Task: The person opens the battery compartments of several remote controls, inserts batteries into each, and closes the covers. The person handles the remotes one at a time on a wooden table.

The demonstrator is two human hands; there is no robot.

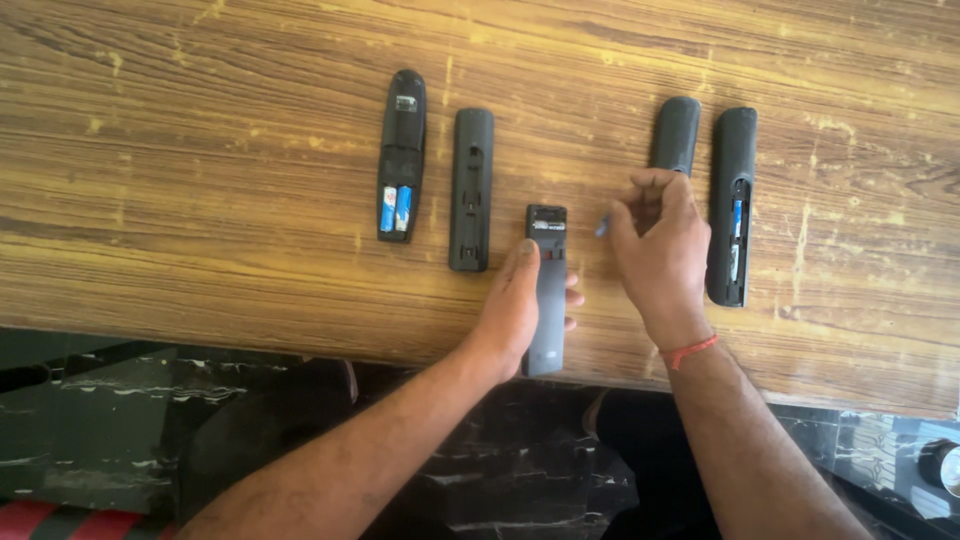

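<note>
My left hand [515, 305] grips a black remote [547, 290] lying face down near the table's front edge, its battery bay open at the top. My right hand [655, 245] hovers just right of it, fingers pinched on a small battery whose blue tip [601, 228] shows. Behind that hand lies another black remote [677, 135], partly hidden. To the right a remote [732, 200] lies with its bay open and batteries inside.
At the left lie a remote [401, 155] with two blue-and-white batteries in its open bay and a black remote [471, 188] with its back up. All rest on a worn wooden table [200, 200]. Dark marble floor shows below the front edge.
</note>
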